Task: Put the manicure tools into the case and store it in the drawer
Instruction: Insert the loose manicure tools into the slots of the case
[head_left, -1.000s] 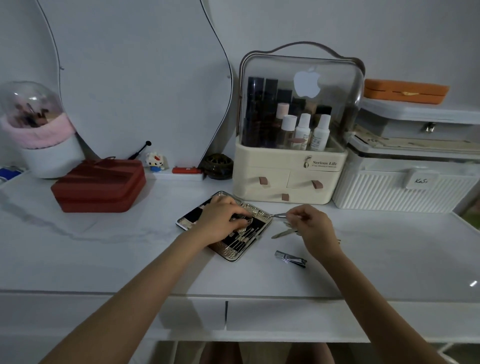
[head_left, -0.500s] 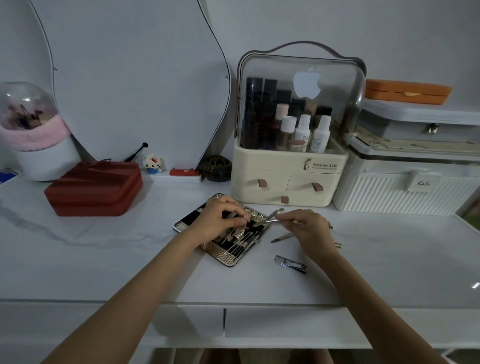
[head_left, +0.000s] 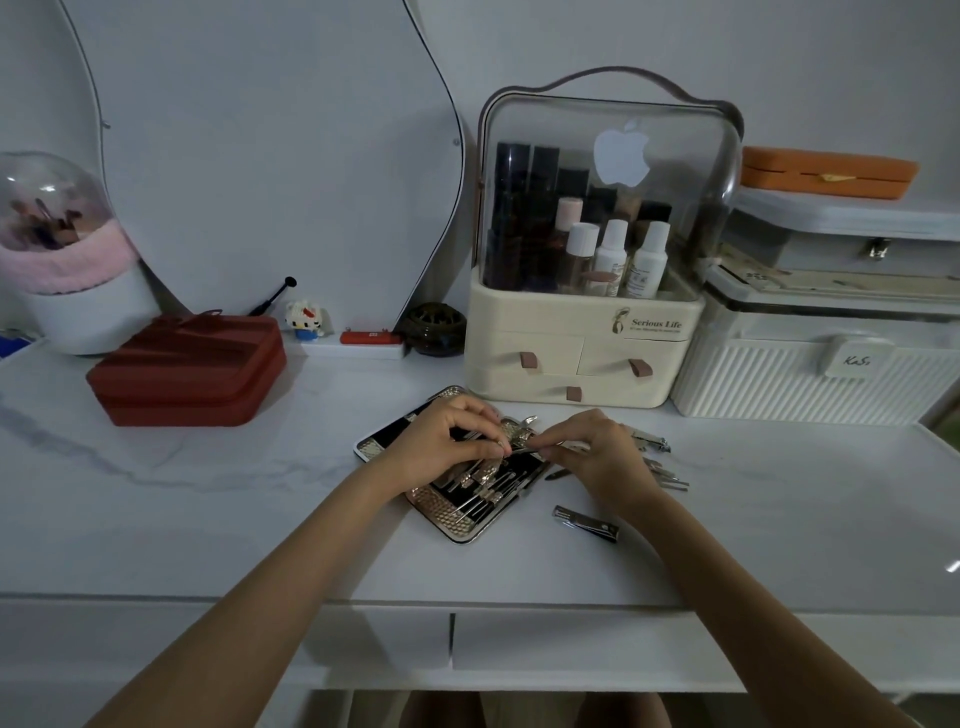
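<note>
Lying open on the white table (head_left: 260, 519), the gold-edged, black-lined case (head_left: 457, 512) held slim metal tools; the left hand (head_left: 441, 441) pinched one strap, the right hand (head_left: 597, 452) pinched a thin tool (head_left: 524, 451) beside it.

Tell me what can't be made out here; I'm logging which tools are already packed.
Head view only:
- Thin metal tool between both hands: its type is too small to tell, and the fingers cover it.
- Upper slots of the open gold-trimmed black manicure case: hidden under the left hand.
- Loose metal tools on the white marble tabletop: partly behind the right hand, count unclear.
- Front drawers: contents not visible.
</note>
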